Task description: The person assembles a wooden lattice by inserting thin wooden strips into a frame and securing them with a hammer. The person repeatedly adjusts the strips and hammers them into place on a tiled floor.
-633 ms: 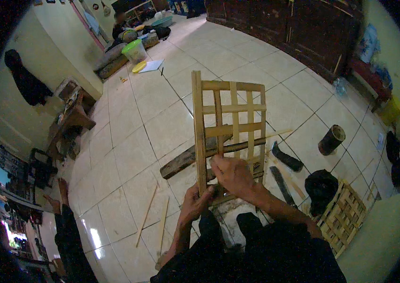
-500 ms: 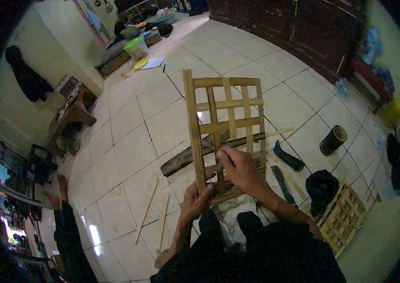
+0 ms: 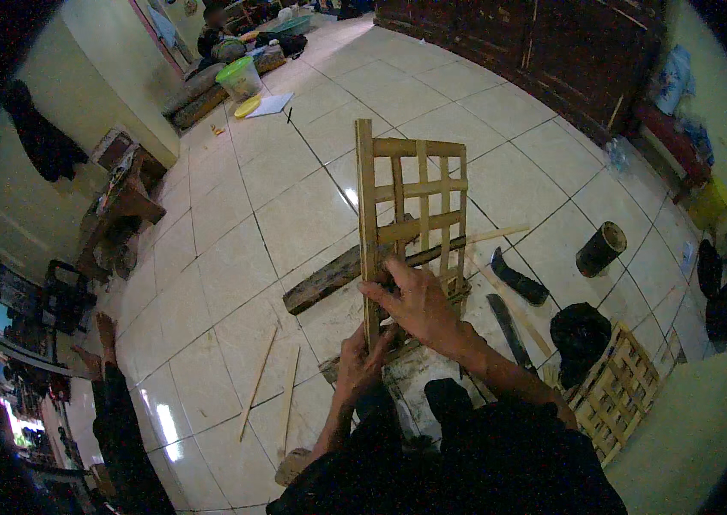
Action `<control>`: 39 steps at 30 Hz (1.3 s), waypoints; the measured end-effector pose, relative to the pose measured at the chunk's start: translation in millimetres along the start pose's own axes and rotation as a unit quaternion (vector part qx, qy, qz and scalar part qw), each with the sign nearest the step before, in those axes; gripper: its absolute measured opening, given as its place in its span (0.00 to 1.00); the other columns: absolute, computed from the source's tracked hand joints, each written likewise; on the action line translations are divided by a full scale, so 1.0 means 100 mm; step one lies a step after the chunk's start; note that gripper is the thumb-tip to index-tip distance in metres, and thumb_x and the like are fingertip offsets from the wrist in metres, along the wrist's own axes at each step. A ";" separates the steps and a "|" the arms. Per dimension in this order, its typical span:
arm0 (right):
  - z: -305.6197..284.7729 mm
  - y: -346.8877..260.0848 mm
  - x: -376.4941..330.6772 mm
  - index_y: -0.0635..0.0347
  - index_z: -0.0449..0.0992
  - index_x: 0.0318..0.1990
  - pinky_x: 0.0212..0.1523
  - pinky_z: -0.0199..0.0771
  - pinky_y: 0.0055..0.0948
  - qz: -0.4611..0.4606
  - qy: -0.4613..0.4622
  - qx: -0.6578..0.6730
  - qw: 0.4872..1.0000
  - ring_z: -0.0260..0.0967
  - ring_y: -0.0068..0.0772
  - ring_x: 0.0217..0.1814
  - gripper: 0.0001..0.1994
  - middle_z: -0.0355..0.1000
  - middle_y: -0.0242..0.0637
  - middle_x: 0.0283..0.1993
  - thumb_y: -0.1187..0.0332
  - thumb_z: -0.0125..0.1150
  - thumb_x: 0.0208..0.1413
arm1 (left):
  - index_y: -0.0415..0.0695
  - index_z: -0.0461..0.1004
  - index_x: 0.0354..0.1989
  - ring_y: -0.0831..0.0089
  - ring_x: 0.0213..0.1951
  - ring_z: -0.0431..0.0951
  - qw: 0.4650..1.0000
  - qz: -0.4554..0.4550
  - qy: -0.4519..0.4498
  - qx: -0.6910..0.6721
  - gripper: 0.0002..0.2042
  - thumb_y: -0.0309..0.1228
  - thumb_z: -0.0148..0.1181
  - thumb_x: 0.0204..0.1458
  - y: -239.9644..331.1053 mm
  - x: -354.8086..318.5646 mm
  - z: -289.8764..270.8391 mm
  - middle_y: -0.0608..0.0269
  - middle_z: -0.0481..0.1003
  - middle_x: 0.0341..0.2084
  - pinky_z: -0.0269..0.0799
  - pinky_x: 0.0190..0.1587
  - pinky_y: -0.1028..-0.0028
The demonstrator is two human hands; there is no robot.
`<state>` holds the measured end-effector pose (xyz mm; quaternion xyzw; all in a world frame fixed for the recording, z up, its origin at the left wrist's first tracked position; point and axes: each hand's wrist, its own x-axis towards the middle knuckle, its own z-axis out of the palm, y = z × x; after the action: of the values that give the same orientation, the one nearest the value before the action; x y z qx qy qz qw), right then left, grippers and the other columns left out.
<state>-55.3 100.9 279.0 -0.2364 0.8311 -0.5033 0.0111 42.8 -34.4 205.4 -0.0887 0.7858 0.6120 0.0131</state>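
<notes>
Gripping the bamboo lattice frame [image 3: 415, 215] with both hands, upright on its lower end, upper part leaning slightly away. Right hand [image 3: 419, 300] closing over the frame's lower middle, fingers [image 3: 381, 292] curling around the thick left upright and pressing on the slats beside it. Left hand [image 3: 362, 359] clamping the same upright just below the right fingers, thumb reaching upward along the wood. Frame rising above both sets of fingertips, its crossing slats leaving square gaps.

Lying directly behind the right fingers, seen through the lattice: a dark round log [image 3: 329, 280] running out to the left of them, with a thin pale strip [image 3: 492, 234] slanting off to the right. Resting right of the right knuckles, near but apart: a dark-handled tool [image 3: 518, 276] and a long blade [image 3: 508, 322]. Standing farther right: a dark bamboo cylinder [image 3: 600, 248]; sitting nearer, a black bundle [image 3: 580, 330]. Lying below and right of the wrist, well apart from the fingers: a second, smaller lattice panel [image 3: 617, 390], flat on the floor. Lying left of the left fingers, on the pale tiled floor [image 3: 295, 215]: two thin bamboo sticks [image 3: 259, 384]. Sitting far beyond the fingertips, near the wall: a clear plastic container with a green lid [image 3: 240, 77].
</notes>
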 end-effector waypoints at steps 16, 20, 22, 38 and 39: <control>-0.51 -0.05 0.02 0.59 0.71 0.31 0.23 0.68 0.25 0.075 0.150 0.372 0.913 0.68 0.23 0.23 0.18 0.72 0.33 0.25 0.55 0.45 0.65 | 0.37 0.67 0.55 0.73 0.35 0.78 0.997 -0.021 -0.046 -0.055 0.20 0.36 0.55 0.59 -0.10 -0.08 -0.10 0.58 0.78 0.34 0.73 0.38 0.74; -0.70 -0.15 -0.11 0.60 0.71 0.29 0.25 0.69 0.32 0.165 -0.066 0.281 0.943 0.70 0.29 0.23 0.22 0.72 0.36 0.23 0.49 0.46 0.63 | 0.36 0.68 0.53 0.71 0.38 0.78 0.995 -0.030 -0.003 -0.093 0.20 0.38 0.54 0.59 -0.07 -0.08 -0.22 0.54 0.78 0.37 0.74 0.42 0.72; -0.47 -0.03 -0.14 0.63 0.73 0.33 0.26 0.68 0.30 0.077 -0.068 0.169 0.980 0.71 0.28 0.25 0.20 0.72 0.37 0.23 0.52 0.51 0.62 | 0.35 0.71 0.49 0.69 0.38 0.80 0.991 -0.011 0.011 -0.131 0.19 0.39 0.54 0.59 0.05 -0.05 -0.13 0.54 0.79 0.37 0.76 0.41 0.68; -0.06 -0.02 -0.07 0.63 0.76 0.36 0.37 0.72 0.31 -0.039 -0.032 0.060 0.997 0.73 0.37 0.33 0.11 0.74 0.43 0.31 0.62 0.58 0.59 | 0.38 0.69 0.54 0.79 0.29 0.72 0.995 0.004 -0.022 -0.101 0.18 0.36 0.55 0.59 -0.16 -0.05 -0.12 0.64 0.76 0.31 0.68 0.30 0.78; -0.14 -0.11 -0.09 0.63 0.75 0.35 0.36 0.71 0.29 -0.011 -0.008 0.145 0.989 0.72 0.33 0.32 0.11 0.73 0.40 0.30 0.62 0.56 0.60 | 0.38 0.69 0.54 0.78 0.30 0.74 0.995 -0.015 -0.029 -0.098 0.18 0.36 0.55 0.59 -0.29 -0.03 -0.14 0.63 0.76 0.32 0.70 0.32 0.78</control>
<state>-47.0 111.9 293.8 -0.2452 0.7465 -0.6168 0.0466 51.9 -54.4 181.1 -0.0835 0.7199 0.6881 0.0367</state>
